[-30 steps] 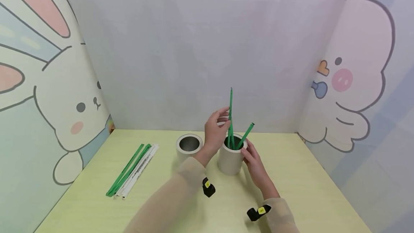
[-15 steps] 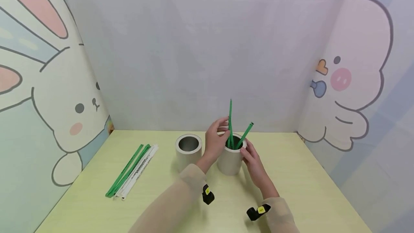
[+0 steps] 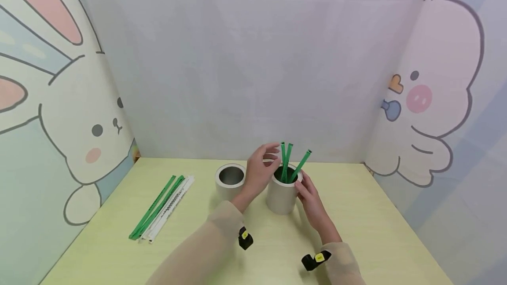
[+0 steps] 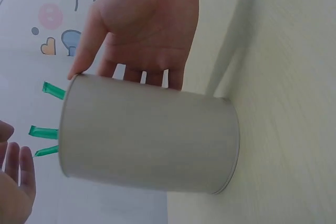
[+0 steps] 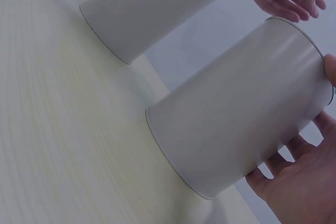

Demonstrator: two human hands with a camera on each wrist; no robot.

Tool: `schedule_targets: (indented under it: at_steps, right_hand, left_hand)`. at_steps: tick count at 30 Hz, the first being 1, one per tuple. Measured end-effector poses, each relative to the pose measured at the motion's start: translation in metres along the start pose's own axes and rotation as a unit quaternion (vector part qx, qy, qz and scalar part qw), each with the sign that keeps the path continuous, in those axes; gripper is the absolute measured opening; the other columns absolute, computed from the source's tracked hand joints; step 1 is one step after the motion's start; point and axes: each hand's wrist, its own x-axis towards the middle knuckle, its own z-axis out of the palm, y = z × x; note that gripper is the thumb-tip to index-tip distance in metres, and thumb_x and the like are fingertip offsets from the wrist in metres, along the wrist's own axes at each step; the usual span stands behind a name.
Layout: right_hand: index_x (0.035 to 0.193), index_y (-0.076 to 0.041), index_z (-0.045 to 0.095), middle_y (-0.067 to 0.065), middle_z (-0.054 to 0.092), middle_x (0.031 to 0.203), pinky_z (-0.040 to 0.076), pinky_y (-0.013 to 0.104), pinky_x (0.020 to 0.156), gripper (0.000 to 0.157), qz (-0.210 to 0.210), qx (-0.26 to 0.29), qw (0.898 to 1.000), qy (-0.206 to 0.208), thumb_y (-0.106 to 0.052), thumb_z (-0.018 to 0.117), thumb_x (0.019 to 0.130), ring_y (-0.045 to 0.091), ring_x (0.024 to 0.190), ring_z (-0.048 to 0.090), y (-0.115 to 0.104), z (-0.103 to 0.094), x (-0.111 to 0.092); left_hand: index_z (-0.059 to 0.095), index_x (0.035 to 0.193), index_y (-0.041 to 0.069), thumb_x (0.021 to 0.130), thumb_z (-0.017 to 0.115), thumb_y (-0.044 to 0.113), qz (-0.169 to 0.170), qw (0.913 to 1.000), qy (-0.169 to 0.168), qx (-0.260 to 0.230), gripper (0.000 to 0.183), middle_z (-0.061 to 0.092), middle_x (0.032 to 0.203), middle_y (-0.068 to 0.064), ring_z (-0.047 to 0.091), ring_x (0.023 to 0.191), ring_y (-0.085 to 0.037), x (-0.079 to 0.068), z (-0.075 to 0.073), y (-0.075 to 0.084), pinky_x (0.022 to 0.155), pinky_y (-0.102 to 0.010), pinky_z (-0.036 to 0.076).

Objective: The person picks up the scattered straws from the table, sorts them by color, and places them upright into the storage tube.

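My right hand [image 3: 314, 201] holds the right-hand pale grey canister [image 3: 280, 201], thumb at its rim and fingers along its side, as the left wrist view also shows. The canister stands upright on the table. Out of its mouth stick three slim green wrapped straws [image 3: 303, 162], their lower ends hidden inside. Just left of the rim, my left hand [image 3: 259, 171] is raised with loosely bent fingers and nothing between them. Its fingertips [image 4: 27, 156] are right beside the end of the nearest straw.
A second, matching canister [image 3: 227, 192] stands to the left, partly behind my left forearm. Farther left on the table [image 3: 380, 232] lie green wrapped straws [image 3: 153, 208] alongside white ones [image 3: 170, 210]. A grey curtain [image 3: 253, 65] rises behind the table.
The tallest green straw has gone down into the right canister. My left hand followed it down, then let go and shifted slightly left. My right hand has stayed at the canister.
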Motion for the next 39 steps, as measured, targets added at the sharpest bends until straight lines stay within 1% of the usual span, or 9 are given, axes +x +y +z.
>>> schedule_targets:
  at_steps: [4,8,12,17,20,24,30,35,39]
  right_hand:
    - [0.171,-0.015,0.017,0.018,0.021,0.174,0.017,0.063,0.129,0.067,0.003,-0.008,1.0,0.006,-0.033,0.046,0.114,0.036,0.159,0.02,0.0,0.001,-0.001]
    - [0.171,-0.015,0.017,0.018,0.021,0.174,0.017,0.062,0.129,0.067,0.004,-0.006,1.0,0.008,-0.032,0.046,0.114,0.036,0.16,0.02,0.001,0.001,0.0]
    - [0.171,-0.014,0.016,0.019,0.02,0.174,0.016,0.062,0.129,0.066,0.004,-0.003,1.0,0.004,-0.03,0.045,0.114,0.036,0.16,0.019,0.0,0.001,0.0]
    - [0.171,-0.014,0.015,0.019,0.019,0.175,0.015,0.063,0.129,0.066,0.001,-0.004,1.0,0.001,-0.031,0.044,0.114,0.035,0.16,0.018,-0.001,0.002,-0.002]
    - [0.171,-0.014,0.015,0.019,0.019,0.175,0.014,0.063,0.129,0.067,0.0,-0.006,1.0,0.001,-0.032,0.045,0.114,0.036,0.161,0.018,-0.001,0.002,-0.002]
    - [0.171,-0.014,0.015,0.019,0.019,0.175,0.015,0.063,0.129,0.067,0.002,-0.009,1.0,0.001,-0.032,0.045,0.114,0.036,0.161,0.018,-0.001,0.003,-0.002]
    - [0.171,-0.015,0.016,0.018,0.018,0.175,0.014,0.063,0.129,0.065,0.002,-0.006,1.0,0.002,-0.031,0.045,0.114,0.036,0.162,0.017,-0.002,0.003,-0.002]
    - [0.171,-0.016,0.017,0.018,0.018,0.175,0.014,0.064,0.129,0.065,0.002,-0.005,1.0,0.004,-0.032,0.045,0.114,0.036,0.161,0.017,-0.002,0.004,-0.002]
    - [0.171,-0.015,0.016,0.018,0.018,0.175,0.014,0.064,0.129,0.065,0.002,-0.003,1.0,0.003,-0.032,0.045,0.115,0.035,0.161,0.017,-0.001,0.003,-0.002]
  left_hand:
    - [0.067,0.139,0.015,0.098,0.072,0.002,0.028,0.9994,-0.011,0.015,0.044,0.073,0.124,-0.006,0.072,0.107,-0.02,0.004,-0.028,0.011,0.092,-0.032,0.062]
    - [0.067,0.139,0.017,0.098,0.073,0.004,0.033,0.9986,-0.01,0.041,0.043,0.073,0.124,-0.003,0.072,0.107,-0.019,0.007,-0.061,0.016,0.091,-0.033,0.062]
    - [0.067,0.139,0.018,0.097,0.073,0.003,0.036,0.9968,-0.012,0.07,0.044,0.073,0.125,-0.003,0.072,0.107,-0.02,0.005,-0.097,0.011,0.091,-0.034,0.062]
    - [0.065,0.142,0.014,0.097,0.073,0.001,0.034,0.9913,-0.028,0.124,0.048,0.071,0.131,-0.009,0.072,0.111,-0.027,-0.003,-0.142,0.002,0.091,-0.038,0.063]
    - [0.065,0.143,0.012,0.097,0.073,0.0,0.021,0.9875,-0.026,0.154,0.048,0.071,0.132,-0.012,0.072,0.112,-0.03,-0.009,-0.17,-0.009,0.092,-0.041,0.063]
    - [0.063,0.144,0.011,0.098,0.072,0.001,-0.009,0.9806,-0.016,0.195,0.048,0.07,0.133,-0.013,0.071,0.112,-0.03,-0.02,-0.206,-0.025,0.092,-0.045,0.063]
    - [0.06,0.146,0.009,0.1,0.071,0.003,-0.043,0.963,-0.012,0.266,0.048,0.069,0.135,-0.018,0.069,0.114,-0.035,-0.044,-0.253,-0.052,0.093,-0.052,0.061]
    - [0.06,0.146,0.007,0.1,0.071,0.006,-0.082,0.949,-0.026,0.303,0.047,0.069,0.133,-0.022,0.07,0.113,-0.039,-0.062,-0.283,-0.076,0.092,-0.055,0.061]
    - [0.06,0.144,0.003,0.098,0.073,0.006,-0.118,0.938,-0.046,0.323,0.047,0.067,0.132,-0.026,0.069,0.112,-0.043,-0.072,-0.299,-0.093,0.09,-0.056,0.06]
